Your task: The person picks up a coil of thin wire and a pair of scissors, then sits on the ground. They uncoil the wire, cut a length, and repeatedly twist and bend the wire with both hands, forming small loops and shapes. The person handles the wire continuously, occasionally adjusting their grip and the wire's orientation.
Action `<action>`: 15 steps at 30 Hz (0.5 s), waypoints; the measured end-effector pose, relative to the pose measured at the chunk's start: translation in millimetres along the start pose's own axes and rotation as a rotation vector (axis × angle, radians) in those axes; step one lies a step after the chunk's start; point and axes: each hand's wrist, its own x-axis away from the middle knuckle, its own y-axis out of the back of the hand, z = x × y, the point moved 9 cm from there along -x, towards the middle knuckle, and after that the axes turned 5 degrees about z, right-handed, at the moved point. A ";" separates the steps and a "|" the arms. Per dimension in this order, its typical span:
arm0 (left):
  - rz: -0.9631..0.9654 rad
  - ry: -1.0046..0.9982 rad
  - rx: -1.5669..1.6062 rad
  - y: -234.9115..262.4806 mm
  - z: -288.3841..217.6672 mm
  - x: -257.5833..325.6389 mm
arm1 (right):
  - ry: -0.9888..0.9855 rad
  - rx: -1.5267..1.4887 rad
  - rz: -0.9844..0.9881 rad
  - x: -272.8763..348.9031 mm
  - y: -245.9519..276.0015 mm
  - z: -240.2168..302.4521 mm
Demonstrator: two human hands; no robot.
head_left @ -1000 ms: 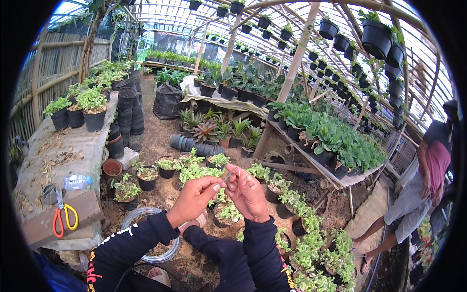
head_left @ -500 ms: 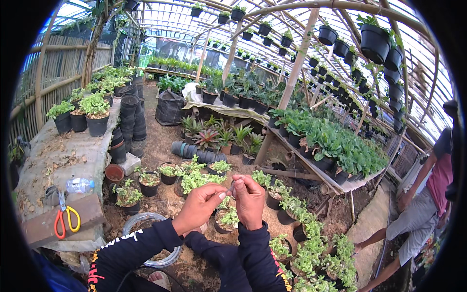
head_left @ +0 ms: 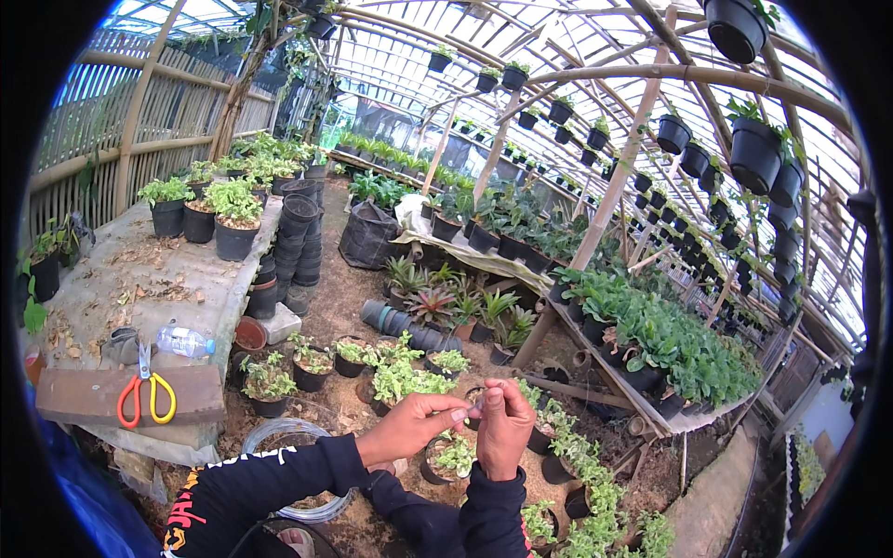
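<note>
My left hand (head_left: 415, 430) and my right hand (head_left: 503, 430) meet in front of me, above potted plants with pale green leaves. Each is closed in a pinch, fingertips close together. Whatever lies between the fingers is too small to make out. Under my left forearm, a coil of clear, shiny line (head_left: 326, 510) lies on the soil, partly covered by my sleeve. A small leafy potted plant (head_left: 453, 456) stands just below my hands.
Scissors (head_left: 146, 391) with one red and one yellow handle rest on a wooden board (head_left: 79, 395) at the left. Beside them lies a clear plastic bottle (head_left: 185, 341). Stacked black pots (head_left: 298, 246) stand beyond. Black pots (head_left: 755, 153) hang overhead at the right.
My view has swung left, so the scene sits further right and the person at the right edge is out of sight. Both hands stay pinched together, slightly lower in the picture.
</note>
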 end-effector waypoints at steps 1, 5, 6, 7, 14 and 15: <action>-0.001 -0.035 -0.011 -1.5 -2.7 1.4 | 0.034 0.039 -0.007 -0.8 -0.5 1.6; -0.098 -0.018 -0.057 1.4 -5.9 5.9 | 0.038 0.015 -0.052 -5.8 -6.1 -4.4; -0.116 0.008 -0.052 -1.4 -5.7 6.1 | -0.004 -0.013 -0.060 -4.4 -10.1 -8.8; -0.166 0.104 -0.074 2.1 -1.9 7.8 | -0.049 -0.039 -0.069 -2.1 -15.7 -13.4; -0.509 -0.238 0.236 57.6 -74.5 10.8 | -0.417 -0.239 0.232 77.7 -116.9 -48.1; -0.563 -0.286 0.242 75.5 -87.5 17.1 | -0.435 -0.132 0.271 88.5 -121.7 -50.8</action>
